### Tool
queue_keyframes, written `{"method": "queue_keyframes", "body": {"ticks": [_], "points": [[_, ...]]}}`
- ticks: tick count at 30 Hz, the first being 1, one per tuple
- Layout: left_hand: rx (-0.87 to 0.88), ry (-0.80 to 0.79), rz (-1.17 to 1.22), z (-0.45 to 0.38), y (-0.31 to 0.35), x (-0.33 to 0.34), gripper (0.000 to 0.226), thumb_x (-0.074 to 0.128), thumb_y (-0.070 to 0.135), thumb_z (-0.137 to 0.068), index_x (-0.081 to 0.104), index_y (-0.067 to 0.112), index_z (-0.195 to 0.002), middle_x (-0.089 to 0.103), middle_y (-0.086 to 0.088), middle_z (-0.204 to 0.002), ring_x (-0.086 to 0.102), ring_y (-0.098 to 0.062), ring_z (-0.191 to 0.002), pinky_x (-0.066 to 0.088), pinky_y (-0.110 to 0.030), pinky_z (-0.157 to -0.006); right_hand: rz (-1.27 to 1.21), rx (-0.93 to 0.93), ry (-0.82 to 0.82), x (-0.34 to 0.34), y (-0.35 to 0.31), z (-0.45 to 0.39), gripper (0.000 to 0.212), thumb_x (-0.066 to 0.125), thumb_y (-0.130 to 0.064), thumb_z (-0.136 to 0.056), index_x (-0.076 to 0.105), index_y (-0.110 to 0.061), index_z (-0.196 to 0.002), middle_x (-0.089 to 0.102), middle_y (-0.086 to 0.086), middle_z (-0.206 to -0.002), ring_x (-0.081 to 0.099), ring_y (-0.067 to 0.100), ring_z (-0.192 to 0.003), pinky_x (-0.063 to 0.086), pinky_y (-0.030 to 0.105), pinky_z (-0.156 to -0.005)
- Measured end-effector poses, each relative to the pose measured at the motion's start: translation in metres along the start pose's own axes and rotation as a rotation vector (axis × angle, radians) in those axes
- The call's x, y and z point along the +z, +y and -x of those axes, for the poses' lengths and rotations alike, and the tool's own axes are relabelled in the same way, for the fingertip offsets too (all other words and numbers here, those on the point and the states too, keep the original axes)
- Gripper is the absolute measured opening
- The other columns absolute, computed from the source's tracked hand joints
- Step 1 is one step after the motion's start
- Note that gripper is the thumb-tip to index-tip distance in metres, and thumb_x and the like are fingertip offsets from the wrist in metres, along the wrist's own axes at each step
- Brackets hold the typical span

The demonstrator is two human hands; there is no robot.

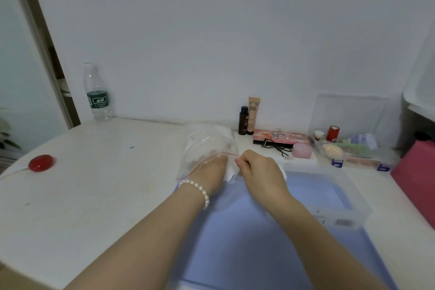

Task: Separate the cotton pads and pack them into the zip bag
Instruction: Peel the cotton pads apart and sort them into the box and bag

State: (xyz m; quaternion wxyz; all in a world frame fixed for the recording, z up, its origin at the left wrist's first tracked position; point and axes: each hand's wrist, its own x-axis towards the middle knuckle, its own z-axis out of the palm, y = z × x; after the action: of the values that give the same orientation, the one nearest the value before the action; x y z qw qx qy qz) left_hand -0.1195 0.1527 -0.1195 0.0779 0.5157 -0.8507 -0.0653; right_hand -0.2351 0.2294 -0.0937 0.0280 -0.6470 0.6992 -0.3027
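Observation:
A clear zip bag with a red seal line lies on the white table, its mouth facing me. My left hand, with a pearl bracelet on the wrist, reaches into the bag's mouth; its fingers are blurred behind the plastic, and what they hold cannot be told. My right hand pinches the red edge of the bag's mouth at its right end. White cotton pads show between my two hands, and more white stuff sits at the bag's far end.
A clear plastic box stands on a blue mat right of my hands. Behind are two cosmetic bottles, a pink palette, an eyelash curler and an organiser tray. A water bottle and red button sit left.

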Motion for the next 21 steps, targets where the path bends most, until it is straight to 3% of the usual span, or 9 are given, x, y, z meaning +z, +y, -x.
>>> {"method": "queue_keyframes", "body": {"ticks": [2,6,9,11,13,16,18,19,21], "points": [[-0.004,0.077,-0.01,0.005,0.001,0.002,0.04,0.047,0.006,-0.091,0.042,0.009,-0.13,0.049,-0.014,-0.13,0.05,-0.028,-0.114,0.039,-0.032,-0.086,0.0,0.003,-0.002,-0.001,-0.001,0.0,0.032,0.036,-0.037,-0.099,0.056,-0.014,-0.088,0.067,0.002,-0.09,0.056,0.024,-0.085,0.031,0.029,-0.058],[0.02,0.174,-0.126,0.025,0.009,0.003,0.03,0.048,0.013,-0.091,0.046,0.013,-0.121,0.052,-0.011,-0.115,0.053,-0.029,-0.1,0.033,-0.03,-0.068,-0.007,0.012,-0.005,-0.003,-0.002,0.0,0.029,0.038,-0.039,-0.098,0.05,-0.018,-0.081,0.06,-0.001,-0.078,0.051,0.024,-0.076,0.029,0.029,-0.057],[0.126,0.366,-0.199,0.049,0.014,-0.002,0.031,0.071,0.013,-0.068,0.057,0.017,-0.095,0.052,-0.007,-0.086,0.052,-0.026,-0.066,0.018,-0.027,-0.043,-0.056,0.022,-0.003,-0.004,-0.001,0.0,0.025,0.042,-0.035,-0.097,0.048,-0.02,-0.078,0.054,-0.001,-0.071,0.049,0.023,-0.073,0.032,0.03,-0.059],[0.228,0.436,-0.159,0.061,0.01,0.003,0.022,0.053,0.012,-0.071,0.057,0.018,-0.092,0.048,-0.004,-0.079,0.038,-0.021,-0.059,0.002,-0.023,-0.044,-0.105,0.032,0.0,-0.004,0.001,-0.001,0.023,0.046,-0.034,-0.095,0.05,-0.022,-0.076,0.056,-0.001,-0.071,0.052,0.023,-0.075,0.04,0.032,-0.065],[0.292,0.478,-0.128,0.073,0.002,0.006,0.036,0.033,0.012,-0.069,0.056,0.02,-0.095,0.05,-0.003,-0.078,0.033,-0.018,-0.058,-0.001,-0.019,-0.045,-0.116,0.038,-0.001,-0.004,0.002,-0.003,0.022,0.049,-0.034,-0.094,0.052,-0.023,-0.075,0.059,-0.002,-0.072,0.055,0.023,-0.078,0.045,0.035,-0.07],[0.335,0.624,0.014,0.083,-0.01,0.006,0.045,0.048,0.007,-0.064,0.052,0.025,-0.105,0.055,-0.003,-0.091,0.052,-0.021,-0.064,0.028,-0.021,-0.034,-0.092,0.039,-0.04,-0.006,0.004,-0.004,0.023,0.052,-0.035,-0.092,0.052,-0.026,-0.071,0.06,-0.002,-0.072,0.056,0.021,-0.077,0.047,0.034,-0.07],[0.336,0.702,0.306,0.087,-0.01,-0.002,0.038,0.05,0.014,-0.072,0.051,0.031,-0.107,0.054,0.007,-0.1,0.057,-0.014,-0.083,0.049,-0.024,-0.057,-0.11,0.04,-0.091,-0.01,0.005,-0.005,0.026,0.056,-0.031,-0.09,0.05,-0.026,-0.065,0.058,-0.003,-0.068,0.053,0.017,-0.068,0.044,0.031,-0.065],[0.301,0.73,0.51,0.091,-0.006,-0.011,0.033,0.052,0.018,-0.074,0.053,0.034,-0.103,0.055,0.014,-0.098,0.056,-0.006,-0.088,0.047,-0.017,-0.069,-0.138,0.041,-0.127,-0.013,0.005,-0.005,0.027,0.058,-0.028,-0.089,0.05,-0.027,-0.063,0.056,-0.005,-0.065,0.052,0.015,-0.064,0.043,0.029,-0.062],[0.165,0.759,0.93,0.096,0.005,-0.031,0.027,0.065,0.018,-0.069,0.057,0.032,-0.091,0.064,0.016,-0.089,0.058,0.005,-0.081,0.044,-0.01,-0.07,-0.155,0.022,-0.222,-0.018,0.003,-0.003,0.02,0.06,-0.024,-0.087,0.059,-0.027,-0.067,0.055,-0.008,-0.062,0.053,0.013,-0.063,0.045,0.027,-0.064]]}}
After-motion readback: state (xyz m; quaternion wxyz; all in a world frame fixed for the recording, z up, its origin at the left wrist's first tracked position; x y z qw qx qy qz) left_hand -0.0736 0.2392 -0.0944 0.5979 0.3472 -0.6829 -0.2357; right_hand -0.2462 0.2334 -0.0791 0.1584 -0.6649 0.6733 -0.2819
